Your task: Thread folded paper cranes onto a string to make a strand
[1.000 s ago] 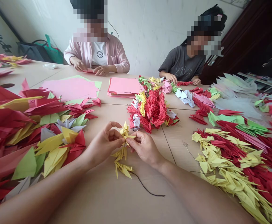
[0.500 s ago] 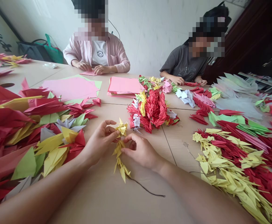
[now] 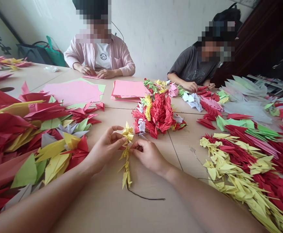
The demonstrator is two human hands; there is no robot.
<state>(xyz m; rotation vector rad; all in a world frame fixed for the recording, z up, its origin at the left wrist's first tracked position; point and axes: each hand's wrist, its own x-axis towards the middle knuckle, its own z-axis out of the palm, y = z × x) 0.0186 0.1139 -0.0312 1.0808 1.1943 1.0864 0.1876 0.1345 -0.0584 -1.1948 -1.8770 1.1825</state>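
Observation:
A short string of yellow folded-paper cranes [image 3: 126,161] runs downward between my two hands over the table. My left hand [image 3: 108,142] is closed, its thumb and fingers pinching the string near its upper cranes. On the other side my right hand [image 3: 148,155] is also closed, thumb and forefinger pinched against the string a little lower. What exactly lies between the right fingertips is too small to make out. From the lowest crane a dark thread [image 3: 143,196] trails to the right across the table [image 3: 102,207].
Loose paper cranes [image 3: 12,129] are heaped on the left. A bundle of strung cranes [image 3: 159,113] lies ahead, near stacked pink sheets [image 3: 129,89]. Yellow strung cranes [image 3: 238,171] lie on the right. Two people sit opposite, one in a pink shirt [image 3: 124,58], both handling paper.
The lower part of the crane string has swung to hang straighter, and its thread end has shifted left. My right fingers have pinched closer together. The right-hand person's hand has moved slightly.

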